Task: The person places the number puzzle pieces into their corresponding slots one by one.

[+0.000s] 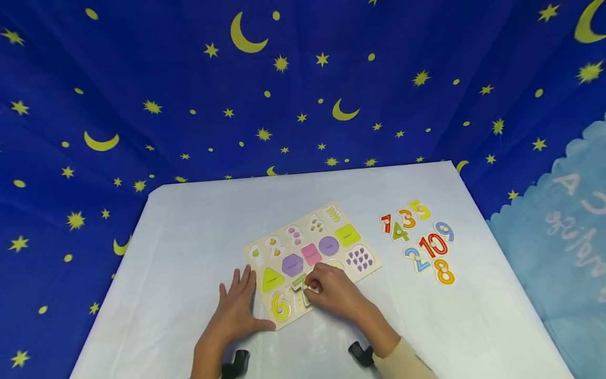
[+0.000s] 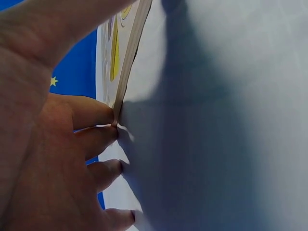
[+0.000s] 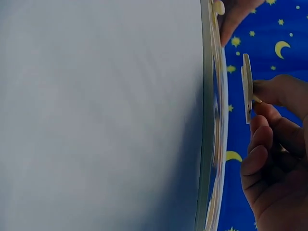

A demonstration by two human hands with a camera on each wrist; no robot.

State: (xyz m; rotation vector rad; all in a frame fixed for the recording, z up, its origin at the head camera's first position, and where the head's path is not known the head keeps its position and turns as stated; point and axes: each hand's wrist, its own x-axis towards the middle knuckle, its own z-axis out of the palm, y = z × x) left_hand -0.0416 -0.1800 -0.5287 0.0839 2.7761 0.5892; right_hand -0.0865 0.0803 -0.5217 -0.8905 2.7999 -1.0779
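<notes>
My right hand (image 1: 333, 289) pinches a knobbed number puzzle piece (image 3: 247, 89) between thumb and index finger. In the right wrist view this thin piece is edge-on, apart from the board. The head view shows part of its green face; the fingers cover the rest. Below lies a wooden puzzle board (image 1: 305, 226) with shapes and fruit pictures, set at a slant. A yellow number 6 piece (image 1: 281, 307) sits at its lower left corner. My left hand (image 1: 236, 310) is spread along the board's left side, fingertips at its edge (image 2: 129, 62) and thumb by the near corner.
Several loose number pieces lie right of the board, among them a red 10 (image 1: 433, 245), an orange 8 (image 1: 444, 272) and a blue 2 (image 1: 416, 259). A white cloth (image 1: 199, 226) covers the table. Behind hangs a blue star-and-moon curtain (image 1: 199, 79).
</notes>
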